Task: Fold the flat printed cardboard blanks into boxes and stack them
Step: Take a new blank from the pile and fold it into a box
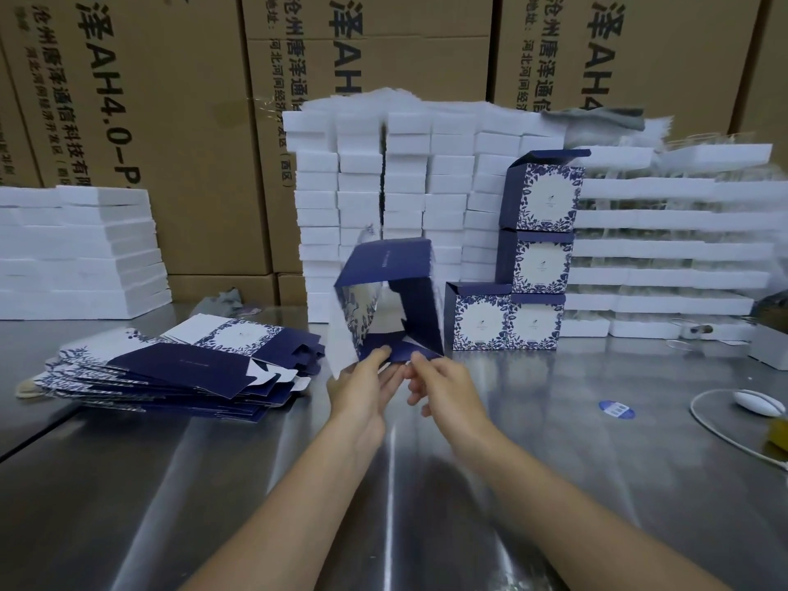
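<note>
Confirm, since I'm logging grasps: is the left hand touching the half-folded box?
Touching. The head view shows the left hand with its thumb and fingers pinching the bottom flap of the half-folded box, no gap between them.

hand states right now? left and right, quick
Left hand: pinching a bottom flap of the half-folded box.
Right hand: fingertips pinching the bottom flap of the same box.

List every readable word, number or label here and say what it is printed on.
"沧州唐泽通信科技有" and "AH4.0-P": left carton, sideways.
"地址:河北河间经济开发区(西区)": middle carton.
"沧州唐泽通信" and "AH4": right carton.
Too small or blurred: print on the folded boxes, half-folded box, flat blanks, blue sticker.
</note>
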### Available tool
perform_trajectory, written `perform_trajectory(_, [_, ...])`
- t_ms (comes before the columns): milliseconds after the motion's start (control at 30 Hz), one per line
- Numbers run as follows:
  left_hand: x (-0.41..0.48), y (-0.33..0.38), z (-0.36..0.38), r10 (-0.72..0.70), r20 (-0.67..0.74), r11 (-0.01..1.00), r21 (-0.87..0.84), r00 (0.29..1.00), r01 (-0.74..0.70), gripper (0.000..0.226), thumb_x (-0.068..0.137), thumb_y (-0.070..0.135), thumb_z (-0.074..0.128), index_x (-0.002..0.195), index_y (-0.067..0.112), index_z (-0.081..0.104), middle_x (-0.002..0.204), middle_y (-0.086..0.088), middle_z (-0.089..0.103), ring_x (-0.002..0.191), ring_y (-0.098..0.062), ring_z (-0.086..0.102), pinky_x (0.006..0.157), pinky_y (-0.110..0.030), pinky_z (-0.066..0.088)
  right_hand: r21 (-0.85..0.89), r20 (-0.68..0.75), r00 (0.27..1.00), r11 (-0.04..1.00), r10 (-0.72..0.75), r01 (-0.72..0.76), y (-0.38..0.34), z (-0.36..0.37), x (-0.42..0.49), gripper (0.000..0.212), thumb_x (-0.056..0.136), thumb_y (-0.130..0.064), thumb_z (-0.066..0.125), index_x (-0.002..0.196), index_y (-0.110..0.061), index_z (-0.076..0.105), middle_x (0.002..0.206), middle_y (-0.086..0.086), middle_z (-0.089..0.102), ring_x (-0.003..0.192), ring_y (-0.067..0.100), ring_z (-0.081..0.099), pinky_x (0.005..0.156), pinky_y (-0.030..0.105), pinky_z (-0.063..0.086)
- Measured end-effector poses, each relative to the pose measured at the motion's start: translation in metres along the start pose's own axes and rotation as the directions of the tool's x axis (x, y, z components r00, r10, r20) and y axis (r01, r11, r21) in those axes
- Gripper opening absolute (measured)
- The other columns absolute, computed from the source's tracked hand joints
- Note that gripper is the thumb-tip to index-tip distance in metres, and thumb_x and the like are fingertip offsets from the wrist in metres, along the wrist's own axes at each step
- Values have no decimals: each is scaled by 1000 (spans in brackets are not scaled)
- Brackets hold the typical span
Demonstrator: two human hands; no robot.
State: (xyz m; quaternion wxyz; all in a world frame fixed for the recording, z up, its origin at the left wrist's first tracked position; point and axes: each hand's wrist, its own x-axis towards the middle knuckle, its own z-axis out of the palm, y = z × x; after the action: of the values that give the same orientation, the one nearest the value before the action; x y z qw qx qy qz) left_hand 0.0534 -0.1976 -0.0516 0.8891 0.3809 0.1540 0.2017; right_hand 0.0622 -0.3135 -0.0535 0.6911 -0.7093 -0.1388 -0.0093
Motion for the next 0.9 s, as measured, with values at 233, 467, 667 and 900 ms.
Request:
perform_trajectory(233, [-5,-11,6,10,69,953,301,998,-30,33,97,37,73,113,9,63,85,-4,70,78,-14,70,67,-26,56,256,-99,987,961,128,-99,-4,-1,2,29,104,-13,53,77,-8,61,57,1,52,45,10,46,54,27,33])
perform_trajectory(467, [-3,-22,5,91,193,855,488,977,-176,41,106,28,55,67,14,51,55,0,47,53,-17,44,57,-29,37,277,-29,981,945,191,-176,3,-3,1,32,102,-23,57,72,-14,62,58,2,54,49,11,48,54,28,34])
perform_trajectory(667, [2,-26,-3,63,133,854,505,989,-122,40,109,36,51,73,17,49,55,2,43,49,-13,43,49,-28,34,233,-93,968,950,232,-205,11,-4,5,35,104,-20,52,70,-13,60,52,-3,48,44,10,43,48,24,32])
perform_trajectory(900, [7,-23,-9,13,58,881,472,998,-40,38,109,34,49,75,16,48,50,4,42,44,-12,42,42,-23,30,192,-117,969,963,215,-191,12,-7,7,35,101,-19,54,66,-16,53,49,-4,41,41,11,40,44,24,27])
